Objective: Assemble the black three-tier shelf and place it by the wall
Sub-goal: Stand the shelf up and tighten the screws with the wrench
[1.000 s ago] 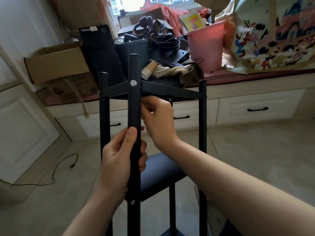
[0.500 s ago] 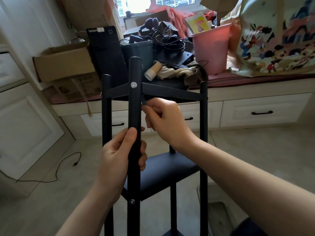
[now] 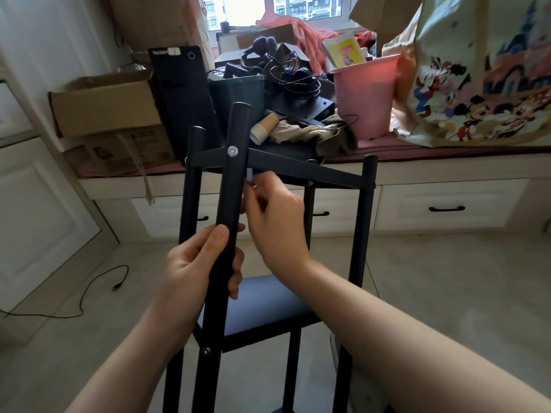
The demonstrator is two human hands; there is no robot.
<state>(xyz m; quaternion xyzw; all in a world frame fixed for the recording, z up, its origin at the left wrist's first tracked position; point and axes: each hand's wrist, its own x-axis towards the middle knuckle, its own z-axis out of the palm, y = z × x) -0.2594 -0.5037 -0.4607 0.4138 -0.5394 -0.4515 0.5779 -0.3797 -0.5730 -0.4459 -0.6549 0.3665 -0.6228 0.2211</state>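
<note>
Two bare hands worked on the black three-tier shelf point(image 3: 298, 171) in the head view, the only view given. The shelf stood upright on the pale tiled floor point(image 3: 447, 278), in front of a window seat with white drawers point(image 3: 447, 208) and well apart from the white panelled wall at the left edge of the frame.

The left hand point(image 3: 196, 263) reached up from the lower left, forearm angled toward the centre. Its fingers were wrapped around the nearest post point(image 3: 231, 189), thumb laid along the front of the tube, gripping it about midway between the top tier and the middle tier point(image 3: 262, 305). A silver screw head point(image 3: 232, 150) showed on that post where the top tier's frame met it, and a darker screw point(image 3: 205, 350) sat lower down at the middle tier.

The right hand point(image 3: 274, 216) came in from the lower right, the forearm crossing the frame diagonally. Its fingers were curled and pinched a small pale, tool-like item point(image 3: 250, 175) just under the top tier, right beside the near post; what the item was could not be made out.

On the window seat behind stood a pink bucket point(image 3: 365, 96), a cardboard box point(image 3: 107, 105), a tangle of headphones and cables point(image 3: 286, 67), a stack of paper cups point(image 3: 264, 128) and a cartoon-print bag point(image 3: 483, 79). A black cable point(image 3: 89, 290) trailed across the floor at the left.
</note>
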